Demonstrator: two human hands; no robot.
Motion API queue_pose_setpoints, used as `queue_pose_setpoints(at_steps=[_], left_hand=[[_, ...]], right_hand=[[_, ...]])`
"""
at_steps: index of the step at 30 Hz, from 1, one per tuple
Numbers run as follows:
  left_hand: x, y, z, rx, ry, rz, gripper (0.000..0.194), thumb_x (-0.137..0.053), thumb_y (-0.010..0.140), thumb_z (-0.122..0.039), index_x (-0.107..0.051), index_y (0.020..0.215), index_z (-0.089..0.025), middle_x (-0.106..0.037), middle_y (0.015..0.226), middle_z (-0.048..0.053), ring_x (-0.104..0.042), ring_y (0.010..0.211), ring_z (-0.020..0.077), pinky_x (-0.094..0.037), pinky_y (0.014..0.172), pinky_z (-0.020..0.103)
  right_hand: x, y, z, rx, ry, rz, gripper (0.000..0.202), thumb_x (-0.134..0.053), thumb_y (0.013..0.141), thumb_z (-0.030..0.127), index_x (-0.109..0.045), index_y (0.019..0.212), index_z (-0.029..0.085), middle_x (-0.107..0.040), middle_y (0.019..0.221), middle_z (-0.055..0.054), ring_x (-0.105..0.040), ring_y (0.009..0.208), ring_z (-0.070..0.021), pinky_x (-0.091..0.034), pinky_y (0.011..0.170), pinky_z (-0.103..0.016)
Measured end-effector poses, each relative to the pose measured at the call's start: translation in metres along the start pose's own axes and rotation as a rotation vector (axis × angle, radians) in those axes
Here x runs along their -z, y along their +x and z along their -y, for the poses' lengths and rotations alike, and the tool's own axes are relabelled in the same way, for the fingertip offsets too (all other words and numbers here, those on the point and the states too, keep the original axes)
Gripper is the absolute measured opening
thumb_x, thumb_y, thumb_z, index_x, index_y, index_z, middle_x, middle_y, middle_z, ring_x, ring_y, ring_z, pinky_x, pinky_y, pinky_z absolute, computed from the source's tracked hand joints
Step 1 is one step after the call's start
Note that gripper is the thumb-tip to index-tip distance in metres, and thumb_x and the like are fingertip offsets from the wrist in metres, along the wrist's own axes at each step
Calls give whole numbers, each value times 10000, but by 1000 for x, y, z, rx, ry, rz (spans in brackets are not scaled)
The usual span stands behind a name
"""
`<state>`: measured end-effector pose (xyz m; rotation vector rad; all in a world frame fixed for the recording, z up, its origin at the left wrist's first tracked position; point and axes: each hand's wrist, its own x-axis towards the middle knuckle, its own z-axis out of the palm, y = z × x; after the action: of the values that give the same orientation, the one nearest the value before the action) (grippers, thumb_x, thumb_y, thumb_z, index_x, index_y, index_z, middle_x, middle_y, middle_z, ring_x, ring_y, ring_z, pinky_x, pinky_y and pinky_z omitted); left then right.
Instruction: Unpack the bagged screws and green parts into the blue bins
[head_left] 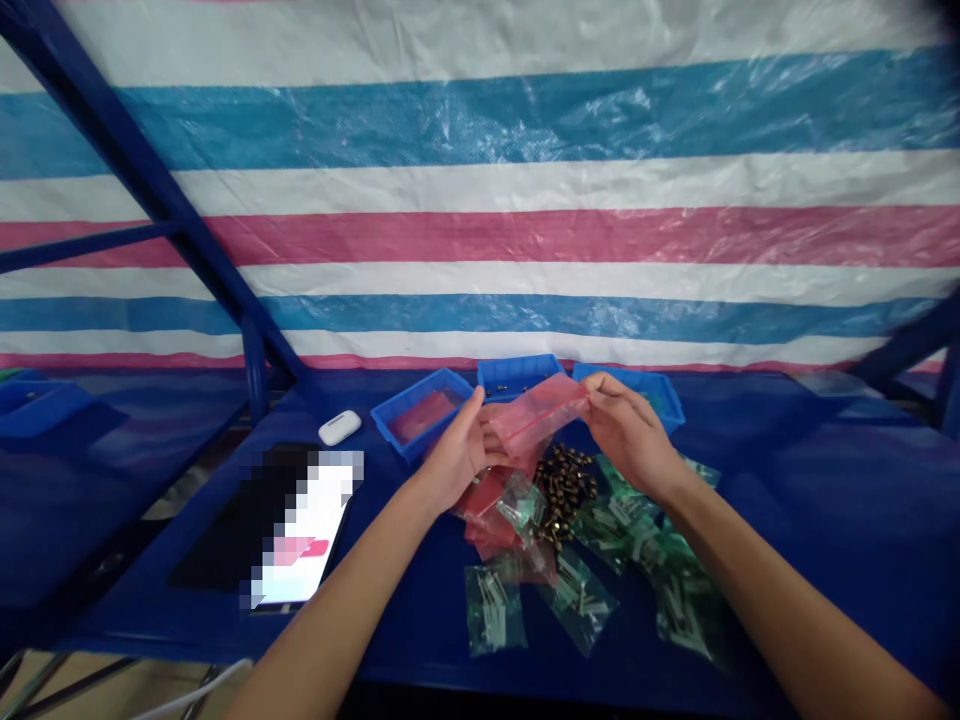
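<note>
- Head view: the pink bag (538,404) spans both hands; the right hand (624,425) pinches one end; the left hand (459,455) touches the other, its grip unclear;
- probably light, limp, slippery; best pinched at its edges, beside the red seal line;
- below the hands, small brass-coloured parts (566,485).

"Which thing is held?"
"A see-through pink plastic bag (541,410), flattish, with a darker red line along its near edge."
"How does it sit?"
"Aslant: its right end is pinched in the right hand (624,425), and from that grip it slants down toward the left hand (459,452), at its other end."
</note>
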<state>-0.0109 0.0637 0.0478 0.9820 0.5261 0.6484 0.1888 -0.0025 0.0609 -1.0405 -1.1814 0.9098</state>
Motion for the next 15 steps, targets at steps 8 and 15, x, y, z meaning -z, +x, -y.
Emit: queue_pose_setpoints(at_steps=[8,15], left_hand=[[-2,-1,0,-89,-14,124,666,-343,903,-677,-588,1219,-145,-666,1161,164,-633,1072,298,-552,818,399],[-1,-1,2,-88,-25,4,511,-521,874,-597,-640,1073,-143,-714,912,123,-698,797,236,-561,617,305]], right_hand=[[-5,-3,6,-42,89,73,177,-423,870,405,-435,787,248,-527,816,-41,-544,826,-213,-472,750,-349],[3,-2,4,33,-212,85,163,-529,861,358,-506,766,228,-486,736,-2,-473,715,-169,-406,696,-288]])
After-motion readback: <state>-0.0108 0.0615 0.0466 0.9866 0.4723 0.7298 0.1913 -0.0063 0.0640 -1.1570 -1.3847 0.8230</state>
